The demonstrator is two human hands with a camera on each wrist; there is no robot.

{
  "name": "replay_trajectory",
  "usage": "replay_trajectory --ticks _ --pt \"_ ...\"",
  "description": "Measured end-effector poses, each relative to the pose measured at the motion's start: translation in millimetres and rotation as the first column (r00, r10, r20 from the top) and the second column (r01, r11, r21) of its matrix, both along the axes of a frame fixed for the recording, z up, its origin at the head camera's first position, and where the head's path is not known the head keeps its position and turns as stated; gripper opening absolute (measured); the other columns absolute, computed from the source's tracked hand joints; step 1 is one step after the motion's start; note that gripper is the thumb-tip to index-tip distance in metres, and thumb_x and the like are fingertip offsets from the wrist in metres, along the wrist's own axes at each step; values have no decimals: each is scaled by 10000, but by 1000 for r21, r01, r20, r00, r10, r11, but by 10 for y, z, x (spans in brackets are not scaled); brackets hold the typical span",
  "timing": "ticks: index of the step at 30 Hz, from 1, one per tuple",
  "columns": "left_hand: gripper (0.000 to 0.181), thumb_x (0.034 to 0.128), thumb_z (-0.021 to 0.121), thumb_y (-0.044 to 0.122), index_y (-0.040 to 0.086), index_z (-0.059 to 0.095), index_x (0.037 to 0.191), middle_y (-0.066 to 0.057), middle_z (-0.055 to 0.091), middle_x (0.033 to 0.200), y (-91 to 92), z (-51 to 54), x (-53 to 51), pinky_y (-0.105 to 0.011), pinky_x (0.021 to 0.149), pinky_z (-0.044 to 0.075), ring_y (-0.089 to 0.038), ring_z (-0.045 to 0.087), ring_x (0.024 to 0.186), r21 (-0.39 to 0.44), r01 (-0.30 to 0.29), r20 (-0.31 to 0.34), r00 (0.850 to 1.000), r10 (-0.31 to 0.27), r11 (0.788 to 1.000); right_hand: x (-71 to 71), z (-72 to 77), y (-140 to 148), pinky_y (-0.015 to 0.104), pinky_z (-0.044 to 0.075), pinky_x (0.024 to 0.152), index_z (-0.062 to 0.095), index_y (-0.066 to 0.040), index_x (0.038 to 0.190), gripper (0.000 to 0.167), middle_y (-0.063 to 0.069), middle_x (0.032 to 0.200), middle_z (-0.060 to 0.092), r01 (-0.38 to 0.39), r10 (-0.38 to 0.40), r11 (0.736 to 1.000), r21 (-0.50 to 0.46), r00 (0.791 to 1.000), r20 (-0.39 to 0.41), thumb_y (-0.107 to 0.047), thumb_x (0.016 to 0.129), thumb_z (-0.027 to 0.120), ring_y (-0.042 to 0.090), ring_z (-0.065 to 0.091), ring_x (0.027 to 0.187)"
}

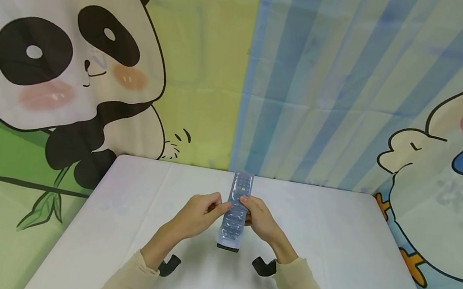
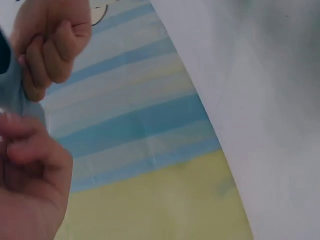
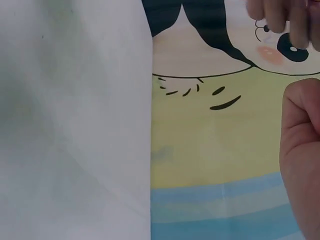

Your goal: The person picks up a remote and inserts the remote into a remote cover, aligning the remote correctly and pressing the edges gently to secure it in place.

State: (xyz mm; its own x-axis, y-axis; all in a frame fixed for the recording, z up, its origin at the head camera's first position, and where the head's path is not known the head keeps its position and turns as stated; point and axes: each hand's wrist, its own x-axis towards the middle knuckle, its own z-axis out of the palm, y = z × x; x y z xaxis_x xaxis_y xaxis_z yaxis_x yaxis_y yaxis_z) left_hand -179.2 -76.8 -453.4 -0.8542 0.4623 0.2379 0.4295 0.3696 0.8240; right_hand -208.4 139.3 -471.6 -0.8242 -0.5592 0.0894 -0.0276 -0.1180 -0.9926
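Observation:
A remote control (image 1: 235,207) in a clear, shiny plastic cover is held up over the table, its button side toward the head camera and its dark end lowest. My right hand (image 1: 263,220) grips its right side, thumb on the front and fingers behind. In the left wrist view, curled fingers of the right hand (image 2: 55,50) show at the remote's back edge (image 2: 20,95). My left hand (image 1: 197,215) has its fingers curled, and its thumb tip touches the remote's left edge. The right wrist view shows parts of both hands, but the remote is not visible there.
A white table (image 1: 117,227) lies beneath the hands. Behind it hangs a printed cloth backdrop (image 1: 206,64) with a panda and stripes. Black bands (image 1: 264,267) show at both wrists, by the cream sleeves (image 1: 305,288).

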Motion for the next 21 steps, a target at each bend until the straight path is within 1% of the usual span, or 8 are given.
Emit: replay_trajectory --ticks 3,6,10,13,15,17,19,21 --pt "409 1039 537 420 153 500 732 69 444 573 5 -31 -13 -239 456 318 -80 413 506 67 69 56 996 -73 995 20 -35 -32 296 576 624 524 152 1148 524 21 830 714 19 -17 999 -51 1000 25 -354 1062 423 149 711 738" --pt "380 1057 539 296 91 511 739 39 469 583 25 -105 -11 -240 456 333 -97 431 510 190 158 125 975 -184 969 30 -66 -86 264 561 603 544 143 1083 457 17 794 690 60 -58 994 -96 998 23 -296 1053 421 122 685 700" --pt "343 1065 521 169 47 510 744 13 445 592 42 -174 33 -238 464 316 -100 405 518 308 221 135 953 -272 926 28 -85 -141 241 529 575 578 138 1006 425 29 751 656 137 -137 987 -85 991 6 -262 1026 436 108 637 641" --pt "345 1064 525 187 56 504 746 3 434 589 29 -178 93 -241 470 310 -102 395 521 312 241 147 943 -297 919 17 -83 -159 242 508 548 595 114 977 405 43 723 639 153 -153 988 -34 988 22 -257 1017 435 115 613 602" --pt "360 1062 534 248 81 507 743 25 428 583 10 -176 125 -239 462 309 -88 392 517 254 209 151 956 -252 944 3 -74 -158 246 508 544 598 100 971 403 47 713 637 138 -138 990 15 990 29 -258 1026 422 118 613 596" --pt "377 1057 538 311 121 506 733 60 403 579 -8 -167 137 -231 462 297 -67 374 514 158 148 115 979 -167 976 -11 -57 -148 250 519 553 598 95 975 414 39 720 646 124 -125 990 62 992 22 -262 1039 398 119 630 606" --pt "390 1040 555 369 168 496 712 98 377 566 -12 -143 142 -219 456 281 -41 354 502 47 53 23 998 -54 998 -26 -40 -132 252 520 553 596 94 984 431 25 716 646 116 -117 988 107 993 0 -271 1057 379 107 635 608" --pt "417 1014 580 433 204 468 684 128 355 555 6 -100 153 -207 450 272 -17 340 491 -73 -48 -116 992 40 996 -40 -30 -120 227 462 510 581 93 957 450 -10 648 575 126 -123 983 134 992 -26 -286 1072 366 73 557 542"
